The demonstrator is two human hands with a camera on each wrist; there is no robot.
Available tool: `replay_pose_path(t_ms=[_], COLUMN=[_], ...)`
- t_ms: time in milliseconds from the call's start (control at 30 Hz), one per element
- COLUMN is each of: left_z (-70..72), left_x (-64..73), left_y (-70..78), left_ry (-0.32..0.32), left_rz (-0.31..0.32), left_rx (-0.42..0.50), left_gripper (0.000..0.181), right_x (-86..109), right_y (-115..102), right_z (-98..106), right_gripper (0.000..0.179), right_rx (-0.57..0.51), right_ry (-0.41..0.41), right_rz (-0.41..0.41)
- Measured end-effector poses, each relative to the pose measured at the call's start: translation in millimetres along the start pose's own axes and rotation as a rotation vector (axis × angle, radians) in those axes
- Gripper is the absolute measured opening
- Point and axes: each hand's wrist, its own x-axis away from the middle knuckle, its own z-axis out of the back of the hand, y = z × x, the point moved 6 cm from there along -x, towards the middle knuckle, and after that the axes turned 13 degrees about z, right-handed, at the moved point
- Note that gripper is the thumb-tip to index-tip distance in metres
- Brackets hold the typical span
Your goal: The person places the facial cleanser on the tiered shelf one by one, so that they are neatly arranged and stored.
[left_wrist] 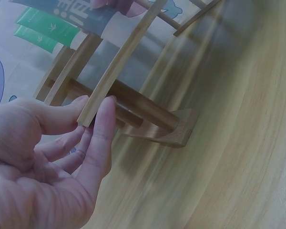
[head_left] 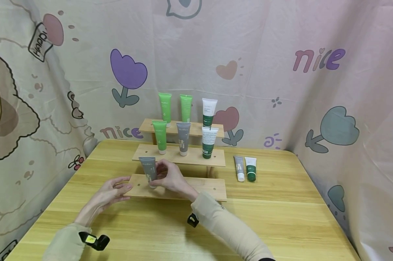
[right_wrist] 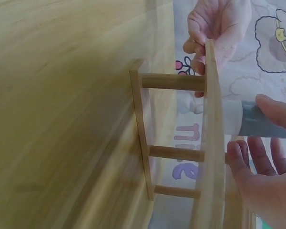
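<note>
At the left of the bottom tier of a three-tier wooden display stand point(head_left: 196, 185), a grey squeeze tube point(head_left: 148, 168) stands cap down, leaning slightly. My right hand point(head_left: 173, 177) holds this tube low down; in the right wrist view, thumb and fingers point(right_wrist: 236, 157) lie on either side of it near its white cap point(right_wrist: 232, 118). The cap meets the board or nearly so. My left hand point(head_left: 113, 192) pinches the left end of the same board, thumb on top and fingers beneath, as the left wrist view shows with the board edge point(left_wrist: 112, 76) between them.
On the middle tier point(head_left: 196, 159) stand a green tube point(head_left: 160, 136), a grey tube point(head_left: 183, 137) and a white-and-green tube point(head_left: 208, 141). Two green tubes and a white-and-green one stand on the top tier point(head_left: 196, 129). Right of the stand, a grey tube point(head_left: 239, 168) and a white-and-green tube point(head_left: 250, 168) lie on the table.
</note>
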Motion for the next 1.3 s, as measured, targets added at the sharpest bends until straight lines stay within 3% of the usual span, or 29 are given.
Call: replay_pose_path(t_ms=[300, 633, 1067, 1300], left_z=[0.1, 0.4, 0.5, -0.1], left_x=[0.0, 0.7, -0.5, -0.7], left_y=[-0.3, 0.0, -0.4, 0.0], left_ry=[-0.011, -0.017, -0.013, -0.014], left_rz=[-0.01, -0.013, -0.007, -0.008], left_rx=[0.006, 0.007, 0.016, 0.023], left_gripper=[0.073, 0.073, 0.073, 0.072], right_x=[7.9, 24.9, 50.6, 70.9], right_y=[-5.3, -8.6, -12.1, -4.8], right_z=[16.0, 50.2, 104.2, 135.2], right_gripper=[0.043, 0.037, 0.031, 0.029], right_rx=[-0.07, -0.091, -0.035, 0.004], right_ry=[0.008, 0.085, 0.243, 0.344], right_rz=[0.062, 0.081, 0.214, 0.207])
